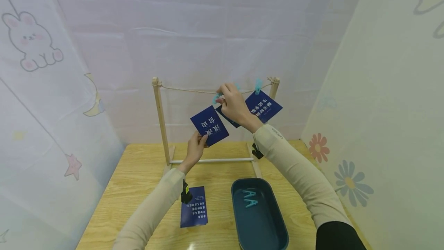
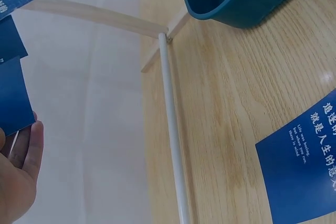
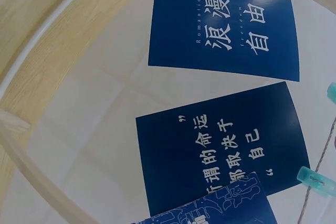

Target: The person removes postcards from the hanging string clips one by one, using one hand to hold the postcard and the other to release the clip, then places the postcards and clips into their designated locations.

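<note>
My left hand (image 1: 196,147) pinches a dark blue card (image 1: 209,125) with white Chinese characters by its lower edge, thumb in front. In the right wrist view the words "Romantic" and "freedom" show on that card (image 3: 226,30). At the rope (image 1: 187,90), my right hand (image 1: 234,105) pinches a teal clothespin (image 1: 216,98) above the card's upper corner. Partly behind this hand hangs a second blue card (image 1: 229,118), its clothespin (image 3: 316,181) clipped on the rope. Farther right, a third card (image 1: 264,106) hangs tilted from another teal clothespin (image 1: 258,86).
The rope spans a wooden frame with two posts (image 1: 160,122) and a white crossbar (image 1: 218,160) low down. Nearer on the table (image 1: 138,176) lie a stack of blue cards (image 1: 193,213) and a dark teal bin (image 1: 260,223) with two clothespins (image 1: 250,203). Printed cloth walls surround the table.
</note>
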{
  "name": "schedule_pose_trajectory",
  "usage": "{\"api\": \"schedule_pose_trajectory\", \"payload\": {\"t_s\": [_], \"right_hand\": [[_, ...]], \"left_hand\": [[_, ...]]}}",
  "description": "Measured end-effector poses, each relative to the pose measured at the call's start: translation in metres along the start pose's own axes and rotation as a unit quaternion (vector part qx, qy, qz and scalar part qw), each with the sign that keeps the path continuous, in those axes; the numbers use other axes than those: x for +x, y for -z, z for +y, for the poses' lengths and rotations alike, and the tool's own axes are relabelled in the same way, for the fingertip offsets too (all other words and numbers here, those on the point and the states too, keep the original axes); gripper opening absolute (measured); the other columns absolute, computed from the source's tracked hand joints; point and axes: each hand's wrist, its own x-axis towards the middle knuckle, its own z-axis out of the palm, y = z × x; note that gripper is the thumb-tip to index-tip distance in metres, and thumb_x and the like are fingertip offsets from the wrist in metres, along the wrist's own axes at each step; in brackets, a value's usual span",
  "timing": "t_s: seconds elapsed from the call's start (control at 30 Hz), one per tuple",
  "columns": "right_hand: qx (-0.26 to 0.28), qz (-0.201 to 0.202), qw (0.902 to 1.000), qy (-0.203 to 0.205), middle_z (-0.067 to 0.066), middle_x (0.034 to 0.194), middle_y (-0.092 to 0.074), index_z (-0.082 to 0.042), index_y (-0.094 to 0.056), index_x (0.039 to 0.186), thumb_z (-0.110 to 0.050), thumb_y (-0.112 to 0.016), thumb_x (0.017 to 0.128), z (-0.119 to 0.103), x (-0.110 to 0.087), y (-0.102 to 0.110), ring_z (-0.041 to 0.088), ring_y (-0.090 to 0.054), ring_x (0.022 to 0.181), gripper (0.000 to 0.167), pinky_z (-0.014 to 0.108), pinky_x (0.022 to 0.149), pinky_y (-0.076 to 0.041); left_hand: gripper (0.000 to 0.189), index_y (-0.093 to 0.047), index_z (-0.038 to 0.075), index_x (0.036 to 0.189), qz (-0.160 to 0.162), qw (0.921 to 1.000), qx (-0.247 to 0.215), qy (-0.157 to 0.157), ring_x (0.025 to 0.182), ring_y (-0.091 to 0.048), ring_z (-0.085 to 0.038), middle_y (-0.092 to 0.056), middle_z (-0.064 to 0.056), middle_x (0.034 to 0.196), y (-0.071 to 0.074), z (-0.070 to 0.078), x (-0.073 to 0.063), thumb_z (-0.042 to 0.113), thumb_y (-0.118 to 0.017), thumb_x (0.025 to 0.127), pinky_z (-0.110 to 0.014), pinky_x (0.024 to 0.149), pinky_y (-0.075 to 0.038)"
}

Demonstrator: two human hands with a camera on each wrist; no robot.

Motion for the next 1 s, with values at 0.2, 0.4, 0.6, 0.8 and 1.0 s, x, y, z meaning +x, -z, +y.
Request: {"api": "schedule_pose_trajectory", "payload": {"t_s": [0.2, 0.4, 0.6, 0.8, 1.0], "right_hand": [[0.0, 0.001, 1.0, 0.002, 0.018, 0.108, -0.059, 0.004, -0.059, 0.105, 0.011, -0.054, 0.091, 0.003, -0.006, -0.004, 0.031, -0.054, 0.095, 0.017, 0.038, 0.077, -0.048], [0.001, -0.004, 1.0, 0.003, 0.018, 0.106, -0.059, 0.003, -0.059, 0.106, 0.005, -0.059, 0.095, 0.005, -0.011, -0.008, 0.029, -0.057, 0.089, 0.011, 0.035, 0.073, -0.052], [0.004, -0.036, 0.9993, -0.003, 0.016, 0.102, -0.058, 0.003, -0.059, 0.109, -0.004, -0.062, 0.097, 0.007, -0.02, -0.01, 0.026, -0.058, 0.084, 0.014, 0.035, 0.071, -0.051], [-0.001, -0.056, 0.9984, 0.007, 0.015, 0.1, -0.059, 0.002, -0.061, 0.109, -0.009, -0.067, 0.095, 0.01, -0.029, -0.013, 0.022, -0.058, 0.079, 0.019, 0.034, 0.067, -0.051], [-0.003, -0.104, 0.9945, -0.006, 0.015, 0.1, -0.056, 0.003, -0.061, 0.113, -0.016, -0.065, 0.098, 0.012, -0.036, -0.013, 0.018, -0.052, 0.068, 0.024, 0.03, 0.057, -0.046]], "left_hand": [[0.022, -0.05, -0.016, 0.12, -0.009, 0.9999, -0.01, -0.002, 0.088, -0.064, -0.053, -0.062, -0.038, 0.105, 0.003, 0.007, -0.005, -0.003, -0.048, 0.102, -0.06, 0.075, -0.055], [0.02, -0.05, -0.017, 0.117, -0.011, 0.9998, 0.012, -0.01, 0.083, -0.065, -0.049, -0.063, -0.037, 0.102, 0.006, 0.014, -0.012, -0.004, -0.048, 0.102, -0.051, 0.072, -0.058], [0.025, -0.049, -0.015, 0.124, -0.018, 0.9998, 0.005, 0.011, 0.084, -0.064, -0.051, -0.062, -0.037, 0.105, 0.007, -0.007, -0.017, -0.003, -0.047, 0.102, -0.055, 0.073, -0.057], [0.024, -0.051, -0.012, 0.122, -0.02, 0.9995, 0.008, 0.024, 0.08, -0.065, -0.046, -0.064, -0.033, 0.102, 0.009, -0.022, -0.026, 0.002, -0.049, 0.103, -0.051, 0.071, -0.058], [0.026, -0.052, -0.01, 0.125, -0.025, 0.9992, 0.02, 0.023, 0.08, -0.068, -0.042, -0.066, -0.031, 0.102, 0.013, -0.03, -0.033, 0.004, -0.05, 0.104, -0.043, 0.069, -0.06]]}}
